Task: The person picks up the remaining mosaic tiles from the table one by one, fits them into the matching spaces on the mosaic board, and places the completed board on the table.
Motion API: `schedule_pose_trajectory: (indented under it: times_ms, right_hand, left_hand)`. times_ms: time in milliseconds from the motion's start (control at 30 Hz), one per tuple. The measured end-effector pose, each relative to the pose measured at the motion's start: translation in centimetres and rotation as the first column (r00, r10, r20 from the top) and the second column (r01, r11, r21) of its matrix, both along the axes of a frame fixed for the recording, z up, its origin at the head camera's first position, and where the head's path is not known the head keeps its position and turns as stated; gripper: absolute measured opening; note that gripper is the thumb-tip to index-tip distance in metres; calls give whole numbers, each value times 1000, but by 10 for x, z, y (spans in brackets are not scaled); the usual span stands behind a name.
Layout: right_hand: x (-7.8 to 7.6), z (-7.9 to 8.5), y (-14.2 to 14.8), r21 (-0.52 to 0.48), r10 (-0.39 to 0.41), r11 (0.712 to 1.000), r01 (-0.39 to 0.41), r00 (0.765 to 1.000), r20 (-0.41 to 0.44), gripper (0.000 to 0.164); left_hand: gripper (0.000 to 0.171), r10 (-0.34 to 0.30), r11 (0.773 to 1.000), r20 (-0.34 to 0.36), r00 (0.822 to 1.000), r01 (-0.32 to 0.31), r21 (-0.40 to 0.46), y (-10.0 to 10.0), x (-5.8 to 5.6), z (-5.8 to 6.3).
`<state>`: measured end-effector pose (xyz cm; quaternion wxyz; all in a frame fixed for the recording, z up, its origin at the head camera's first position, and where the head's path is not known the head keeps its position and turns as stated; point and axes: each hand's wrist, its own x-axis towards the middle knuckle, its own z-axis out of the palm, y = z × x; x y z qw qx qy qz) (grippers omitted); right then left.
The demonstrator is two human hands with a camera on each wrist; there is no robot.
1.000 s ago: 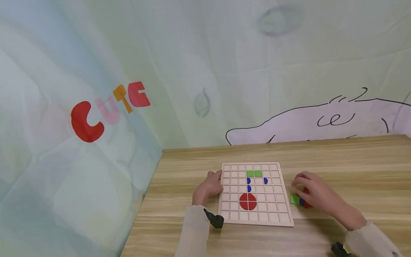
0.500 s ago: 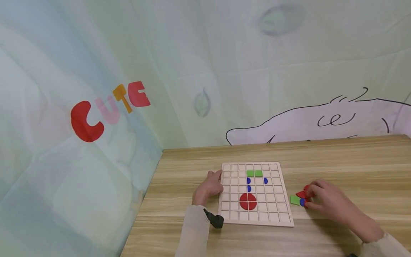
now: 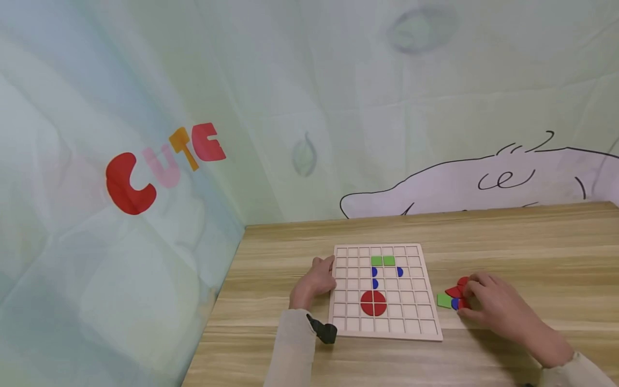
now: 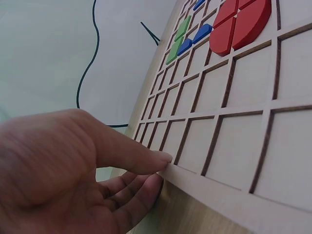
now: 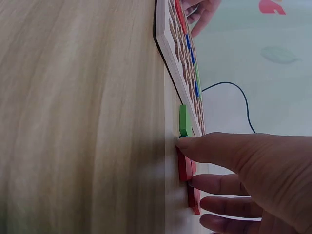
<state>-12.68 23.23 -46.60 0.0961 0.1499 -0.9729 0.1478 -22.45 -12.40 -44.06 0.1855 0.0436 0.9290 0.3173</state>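
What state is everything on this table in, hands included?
Grid board: flat on the table, partly filled
Red quarters: set in cells, forming a circle
Green squares: set in adjacent cells
Blue halves: set in three cells
Loose green piece: flat, beside the board
Loose blue piece: flat, beside green
Loose red pieces: bunched, partly hidden
Left hand: holding board's edge
Right hand: at red pieces, grip unclear
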Motion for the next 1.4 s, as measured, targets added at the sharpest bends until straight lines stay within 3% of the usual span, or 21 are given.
schedule_pose_trajectory:
  times_ms: [533,867,1033,1233,1400]
  right_hand:
    - [3,0,-3,-31,-17,999,18,1000,21,29]
    - [-4,8,-8,-60,59,996,-70,984,-168,27]
    - [-8,11,-19,-50,92,993,-104,973,-213,28]
    - [-12,14,-33,-51,90,994,-98,986,-140,27]
    - [-15,15,-45,-53,113,991,-121,985,-133,27]
  left_hand:
    - [74,15,1000,-11,1000,-15,-4,1,-1,-1]
    - [73,9,1000,-6,1000,-9,-13,0,2,4]
    - [73,2,1000,-1,1000,-2,-12,0,0,1]
    - [74,1,1000,-8,1000,-1,-16,0,-1,-2]
    - [74,0,1000,-7,1000,-1,-11,0,-1,-1]
